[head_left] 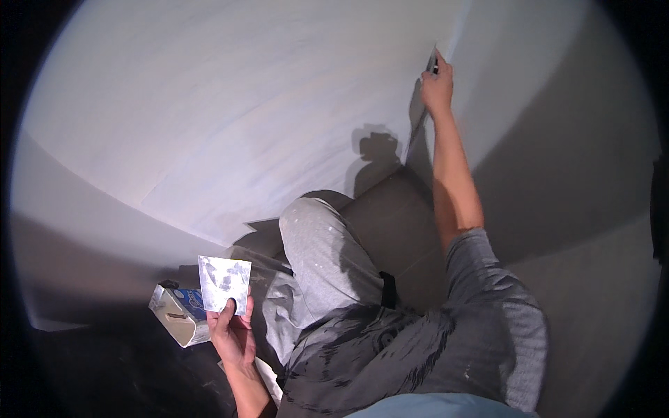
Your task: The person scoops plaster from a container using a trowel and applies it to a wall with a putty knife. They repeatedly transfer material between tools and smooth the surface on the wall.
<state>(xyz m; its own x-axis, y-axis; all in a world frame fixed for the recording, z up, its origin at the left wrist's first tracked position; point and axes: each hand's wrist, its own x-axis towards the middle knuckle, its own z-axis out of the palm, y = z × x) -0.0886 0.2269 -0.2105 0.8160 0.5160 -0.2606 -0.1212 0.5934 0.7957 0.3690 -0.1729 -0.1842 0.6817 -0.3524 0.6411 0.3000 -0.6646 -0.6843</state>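
My left hand (233, 338) grips a putty knife, its thumb lying on the wide blade (224, 277). The pale, flared metal face is turned up and has grey smears on it; the handle is hidden in the hand. Stretched out far to the upper right, my right hand (437, 89) is closed on a second putty knife (430, 64). That thin blade is seen nearly edge-on, at the inner corner where two pale walls meet. Whether its edge touches the wall I cannot tell.
An open blue-and-white container (182, 317) with pale material and a stick-like piece inside stands beside my left hand. My bent knee in dusty grey trousers (317, 230) is close to the pale wall (230, 125). Dark floor (390, 223) runs to the corner.
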